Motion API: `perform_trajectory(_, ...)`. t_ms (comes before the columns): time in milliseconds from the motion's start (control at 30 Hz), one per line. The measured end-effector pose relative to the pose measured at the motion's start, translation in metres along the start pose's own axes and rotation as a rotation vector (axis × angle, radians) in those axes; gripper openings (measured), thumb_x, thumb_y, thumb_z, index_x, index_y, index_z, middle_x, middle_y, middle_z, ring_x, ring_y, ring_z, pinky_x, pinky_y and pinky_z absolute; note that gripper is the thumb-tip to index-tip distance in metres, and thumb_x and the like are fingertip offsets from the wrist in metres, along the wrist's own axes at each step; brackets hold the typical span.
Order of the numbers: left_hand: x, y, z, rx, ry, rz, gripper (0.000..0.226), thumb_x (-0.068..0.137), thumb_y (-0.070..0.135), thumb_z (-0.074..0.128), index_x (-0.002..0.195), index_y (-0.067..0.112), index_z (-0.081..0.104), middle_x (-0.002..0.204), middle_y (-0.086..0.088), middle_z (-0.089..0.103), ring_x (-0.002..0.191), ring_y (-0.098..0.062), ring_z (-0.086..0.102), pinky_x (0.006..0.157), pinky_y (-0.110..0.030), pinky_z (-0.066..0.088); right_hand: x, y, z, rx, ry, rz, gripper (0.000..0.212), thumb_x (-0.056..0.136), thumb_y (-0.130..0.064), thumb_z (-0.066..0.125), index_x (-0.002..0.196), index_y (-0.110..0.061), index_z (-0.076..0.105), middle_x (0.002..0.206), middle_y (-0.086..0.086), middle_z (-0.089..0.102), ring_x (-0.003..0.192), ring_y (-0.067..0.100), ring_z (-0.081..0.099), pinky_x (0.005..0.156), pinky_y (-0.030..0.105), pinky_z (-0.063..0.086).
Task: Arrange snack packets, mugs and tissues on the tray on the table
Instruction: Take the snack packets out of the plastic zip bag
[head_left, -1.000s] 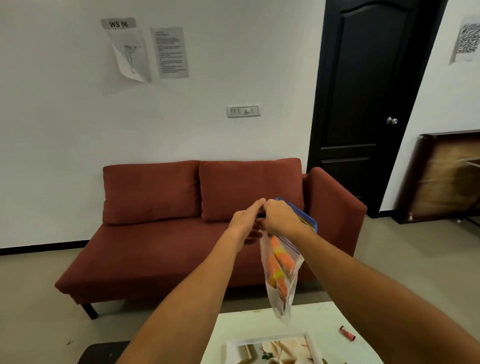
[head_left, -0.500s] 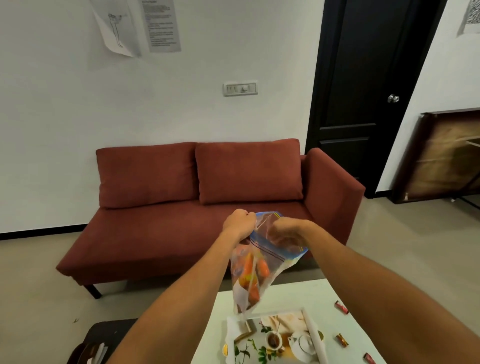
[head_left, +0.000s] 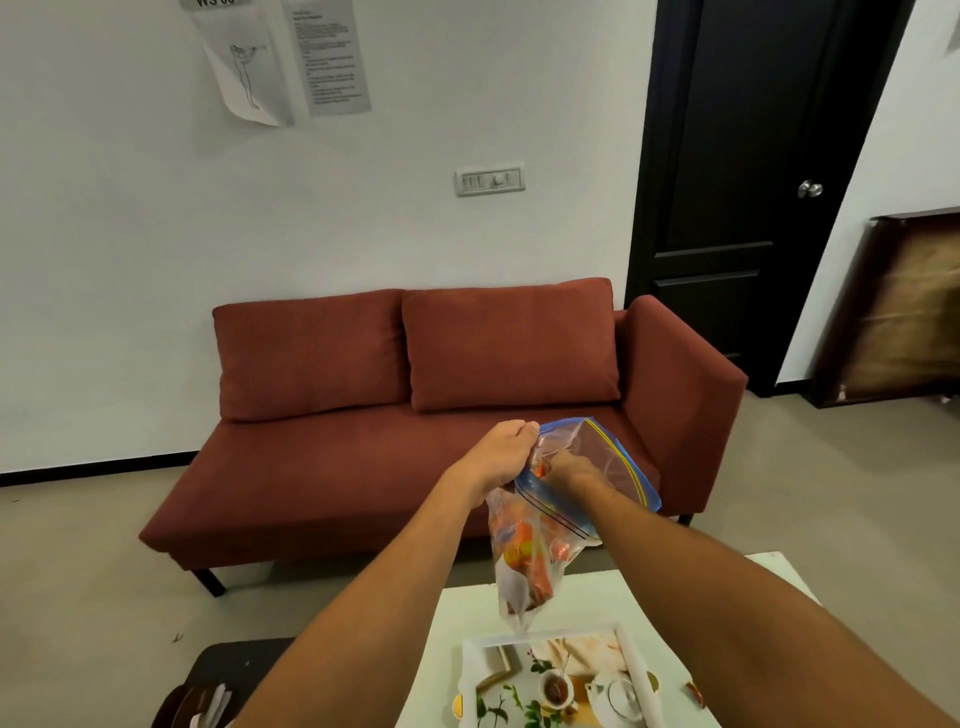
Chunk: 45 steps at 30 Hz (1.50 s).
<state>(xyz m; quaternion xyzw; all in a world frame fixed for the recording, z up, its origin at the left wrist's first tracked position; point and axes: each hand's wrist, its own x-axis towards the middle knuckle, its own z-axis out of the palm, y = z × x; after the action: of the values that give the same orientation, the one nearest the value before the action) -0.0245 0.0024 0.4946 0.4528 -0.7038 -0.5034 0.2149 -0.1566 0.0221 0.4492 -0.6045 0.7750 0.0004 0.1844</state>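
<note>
Left hand (head_left: 501, 452) pinches the mouth of the bag (head_left: 571, 519) above the tray (head_left: 571, 633). Right hand (head_left: 571, 470) is inside it, grip hidden. This one-sided hold may spill packets (head_left: 524, 540) beside the tray.

A white wall (head_left: 156, 260) runs across the back, two printed sheets (head_left: 332, 57) taped high on it and a grey switch plate (head_left: 490, 180) further right. A rust-red sofa (head_left: 415, 467) with two back cushions stands against it on dark legs. Right of it is a black panelled door (head_left: 737, 182) with a round metal knob (head_left: 809, 189). A wood-backed board (head_left: 904, 312) leans on the right-hand wall. The floor (head_left: 78, 571) is dull grey-beige. Nearest me stands a white table (head_left: 462, 608), a low black stand (head_left: 234, 662) to its left.
</note>
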Motion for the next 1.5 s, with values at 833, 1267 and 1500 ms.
perform_trajectory(833,-0.004,-0.088,0.000,0.118,0.396,-0.312,0.036,0.103,0.038,0.041,0.100,0.007,0.060,0.104,-0.017,0.067,0.097,-0.037,0.064,0.088,-0.049,0.056,-0.005,0.007,-0.035,0.757,0.527,0.063,0.021,0.071,-0.040,0.057,0.084,-0.024,0.057,0.088,0.005,0.066,0.083,0.028,0.065,0.071,0.042,0.057)
perform_trajectory(1267,-0.003,-0.162,0.002,0.268,0.657,-0.499,0.036,0.104,0.035,0.039,0.119,0.007,0.056,0.122,-0.023,0.064,0.113,-0.042,0.060,0.084,-0.042,0.046,0.027,0.088,0.112,1.089,0.664,0.584,0.015,0.089,-0.025,0.056,0.102,-0.019,0.052,0.106,0.011,0.065,0.095,0.030,0.065,0.077,0.038,0.053)
perform_trajectory(1500,-0.003,-0.224,0.011,0.280,0.781,-0.479,0.031,0.105,0.034,0.036,0.109,0.010,0.055,0.105,-0.017,0.067,0.096,-0.038,0.062,0.068,-0.037,0.038,0.024,0.091,0.270,1.013,0.251,0.711,0.024,0.094,-0.020,0.058,0.115,-0.011,0.055,0.109,0.015,0.063,0.101,0.035,0.064,0.087,0.051,0.058)
